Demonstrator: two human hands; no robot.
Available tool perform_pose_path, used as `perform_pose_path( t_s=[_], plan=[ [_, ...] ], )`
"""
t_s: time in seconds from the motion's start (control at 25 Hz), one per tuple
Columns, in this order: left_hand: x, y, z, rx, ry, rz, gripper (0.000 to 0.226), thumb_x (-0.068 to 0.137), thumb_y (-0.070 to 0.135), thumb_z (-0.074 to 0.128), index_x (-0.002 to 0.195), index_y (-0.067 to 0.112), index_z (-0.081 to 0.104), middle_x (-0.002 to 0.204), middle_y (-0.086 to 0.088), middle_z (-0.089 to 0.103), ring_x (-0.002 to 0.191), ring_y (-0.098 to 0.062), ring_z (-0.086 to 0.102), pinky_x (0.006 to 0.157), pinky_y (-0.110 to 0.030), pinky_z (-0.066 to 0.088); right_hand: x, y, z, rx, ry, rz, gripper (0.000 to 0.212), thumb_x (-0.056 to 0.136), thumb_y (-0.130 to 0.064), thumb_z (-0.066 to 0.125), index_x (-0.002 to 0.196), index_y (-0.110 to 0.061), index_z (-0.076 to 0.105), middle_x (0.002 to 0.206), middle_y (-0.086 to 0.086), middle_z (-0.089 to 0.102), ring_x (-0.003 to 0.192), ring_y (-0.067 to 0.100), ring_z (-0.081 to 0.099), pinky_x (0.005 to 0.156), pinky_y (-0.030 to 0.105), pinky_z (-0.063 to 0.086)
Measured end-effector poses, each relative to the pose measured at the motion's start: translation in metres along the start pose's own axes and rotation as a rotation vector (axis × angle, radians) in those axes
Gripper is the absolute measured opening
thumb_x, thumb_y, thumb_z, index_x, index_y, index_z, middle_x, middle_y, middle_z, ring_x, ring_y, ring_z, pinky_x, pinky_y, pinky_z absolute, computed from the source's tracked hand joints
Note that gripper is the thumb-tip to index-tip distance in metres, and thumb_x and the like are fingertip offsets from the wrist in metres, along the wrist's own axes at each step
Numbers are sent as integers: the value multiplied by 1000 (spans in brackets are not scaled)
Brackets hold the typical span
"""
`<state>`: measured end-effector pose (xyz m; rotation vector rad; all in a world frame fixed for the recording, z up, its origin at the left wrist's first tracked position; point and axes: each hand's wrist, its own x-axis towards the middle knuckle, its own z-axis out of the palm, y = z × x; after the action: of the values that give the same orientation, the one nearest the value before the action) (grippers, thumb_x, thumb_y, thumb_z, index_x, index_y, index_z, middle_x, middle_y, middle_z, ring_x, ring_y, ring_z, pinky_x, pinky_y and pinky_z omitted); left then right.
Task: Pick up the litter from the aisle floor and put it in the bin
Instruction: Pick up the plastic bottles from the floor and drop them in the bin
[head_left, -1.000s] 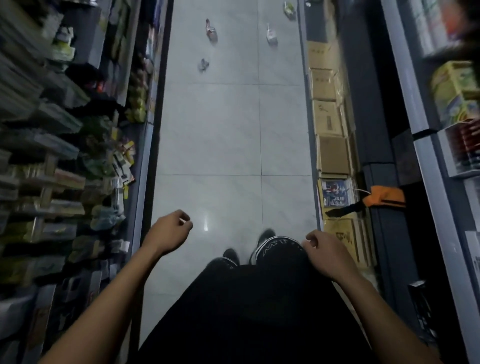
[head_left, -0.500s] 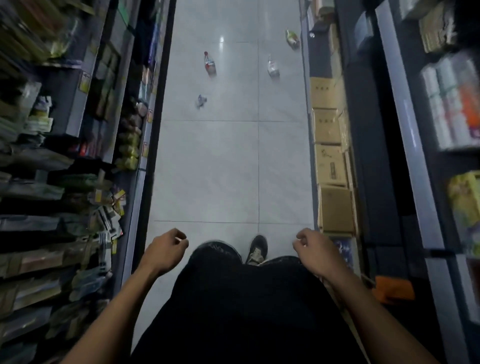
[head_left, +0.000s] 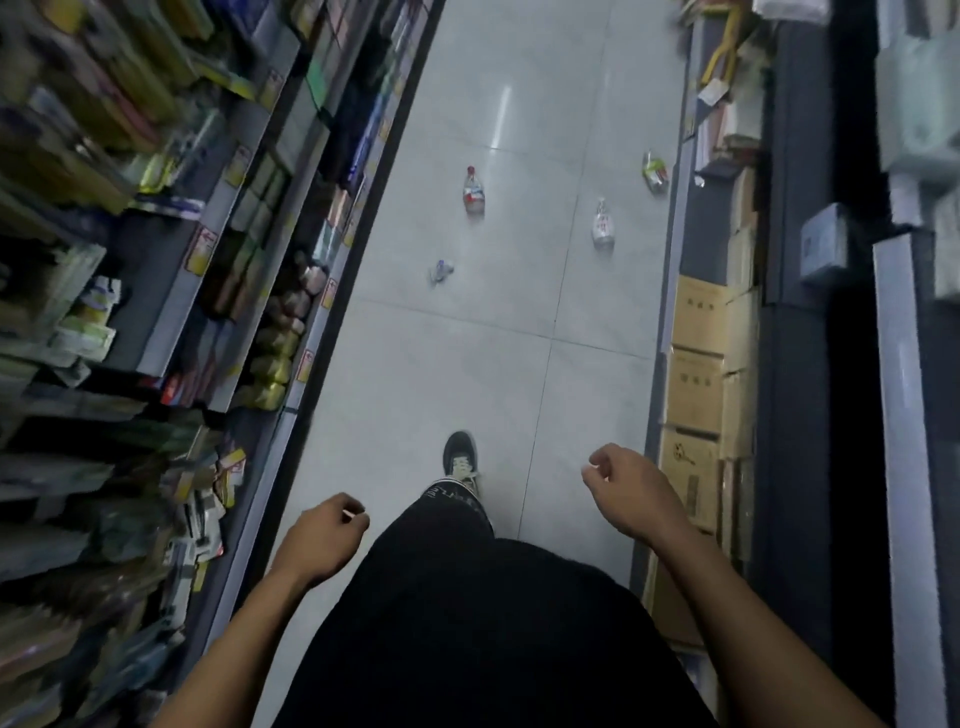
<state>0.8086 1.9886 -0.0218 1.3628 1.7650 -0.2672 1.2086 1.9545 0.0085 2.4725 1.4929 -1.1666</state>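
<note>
- Litter scattered on the pale tiled floor (head_left: 467, 364), far up the aisle, well apart from both hands.
- Nearest piece: small crumpled wrapper (head_left: 440, 271), lying left of centre, closest to the left-hand shelves.
- Beyond it, clear bottle with red cap (head_left: 474, 191) lying on its side, cap pointing away.
- Off to the right, white bottle (head_left: 602, 224), also lying down, near the right edge of the floor.
- Furthest back, green packet (head_left: 654, 171), just beside the foot of the right-hand racks.
- Left hand (head_left: 323, 535) hanging low by the hip, fingers loosely curled inward, holding nothing, thumb tip resting near the forefinger.
- Right hand (head_left: 631, 491) raised a touch further forward, fingers likewise loosely curled, gripping nothing.
- Black shoe (head_left: 460, 457) planted on the tiles between the two hands, toe pointing up the aisle, black trousers (head_left: 467, 623) filling the bottom of the view.
- Left shelves (head_left: 156, 312) crammed with packets and price tags, much of it blurred.
- Brown cardboard boxes (head_left: 698, 384) lined along the right edge of the floor, dark racks (head_left: 831, 364) behind them.
- Streak of reflected light on the tiles ahead, past the red-capped bottle.
</note>
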Motion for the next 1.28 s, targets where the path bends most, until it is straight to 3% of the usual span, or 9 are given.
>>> perform_pose_path(
  t_s=[0.2, 0.44, 0.64, 0.84, 1.0, 1.28],
  plan=[
    [113, 122, -93, 119, -18, 136, 16, 92, 41, 55, 103, 33, 64, 92, 9, 69, 86, -16, 65, 79, -33, 51, 69, -24, -60, 47, 36, 120, 34, 97, -45, 52, 119, -24, 67, 115, -5, 70, 102, 16, 63, 88, 40, 56],
    [234, 282, -172, 224, 28, 255, 20, 87, 46, 52, 101, 36, 63, 89, 11, 66, 91, -22, 64, 86, -38, 54, 147, -15, -124, 143, 56, 239, 29, 98, -40, 54, 119, -24, 67, 115, -5, 68, 100, 14, 62, 84, 35, 53],
    [307, 384, -195, 197, 63, 237, 19, 91, 44, 53, 104, 34, 64, 92, 9, 67, 89, -20, 65, 85, -39, 55, 263, -9, -199, 153, 32, 176, 33, 97, -41, 53, 121, -24, 66, 119, -5, 68, 104, 15, 62, 89, 39, 55],
    [334, 435, -189, 163, 15, 117, 18, 88, 46, 54, 100, 37, 64, 95, 8, 70, 87, -14, 65, 80, -35, 52, 381, -24, -299, 55, 25, 52, 39, 96, -44, 51, 125, -22, 66, 121, -1, 68, 107, 19, 63, 90, 41, 55],
    [344, 459, -189, 92, -6, 12, 17, 90, 42, 55, 102, 35, 65, 96, 8, 70, 92, -17, 65, 85, -36, 52, 463, -50, -366, -2, 5, -18, 44, 98, -47, 48, 129, -21, 65, 123, -2, 68, 108, 20, 64, 89, 43, 57],
    [425, 503, -223, -7, -36, -79, 17, 91, 40, 55, 103, 34, 65, 90, 13, 68, 88, -15, 64, 85, -37, 53, 574, -102, -417, -98, -54, -15, 42, 98, -47, 48, 127, -22, 65, 120, -2, 69, 105, 18, 63, 86, 40, 57]
  ],
)
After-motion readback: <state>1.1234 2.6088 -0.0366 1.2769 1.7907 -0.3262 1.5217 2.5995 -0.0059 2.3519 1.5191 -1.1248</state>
